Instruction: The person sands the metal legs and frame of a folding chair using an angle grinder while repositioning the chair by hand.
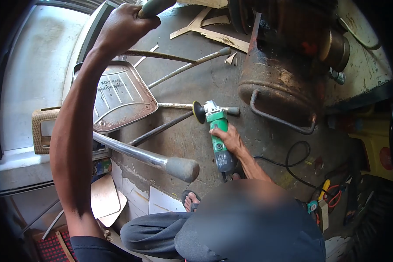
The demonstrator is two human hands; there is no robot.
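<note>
A metal stool lies tipped over, its rust-edged square seat (131,102) showing printed lettering and its legs pointing toward the right. My left hand (122,26) is raised at the top left, fingers closed around a leg end with a grey-green rubber foot (156,7). Close to the camera is a shiny chrome leg with a worn grey foot (183,169). My right hand (228,139) is wrapped round the body of a green angle grinder (218,127). Its yellow-edged disc (199,112) is beside the stool's lower legs; whether they touch I cannot tell.
A rusty metal tank (277,89) with a bent handle stands at the right. Thin wood offcuts (222,38) lie on the concrete floor behind. A black cord (288,163) loops toward scattered tools (325,187). A tan woven-patterned frame (41,139) sits at left. The lower middle is blurred.
</note>
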